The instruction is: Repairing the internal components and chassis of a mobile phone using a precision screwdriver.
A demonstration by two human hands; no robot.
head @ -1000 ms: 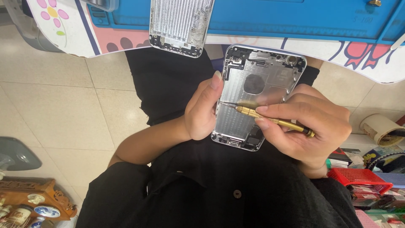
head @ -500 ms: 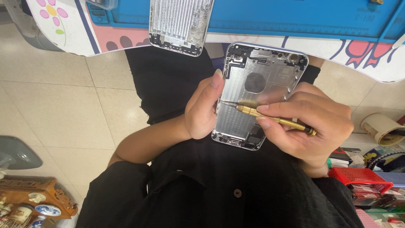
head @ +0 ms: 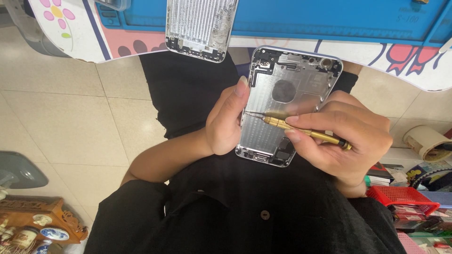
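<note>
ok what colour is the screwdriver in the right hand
Gold, with a dark end cap; the screwdriver in the right hand shows best in the head view.

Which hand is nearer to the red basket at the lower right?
Right. The right hand, holding the gold screwdriver, sits just above the red basket; the left hand is across the phone housing.

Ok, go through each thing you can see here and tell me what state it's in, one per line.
Phone housing: opened, gutted, inside facing up, held over the lap.
Gold screwdriver: lying flat across the housing, tip at its left edge.
Left hand: gripping the housing's left edge.
Right hand: pinching the screwdriver.
Second metal panel: lying flat on the table edge, untouched.
Red basket: resting at lower right, contents unclear.
</note>
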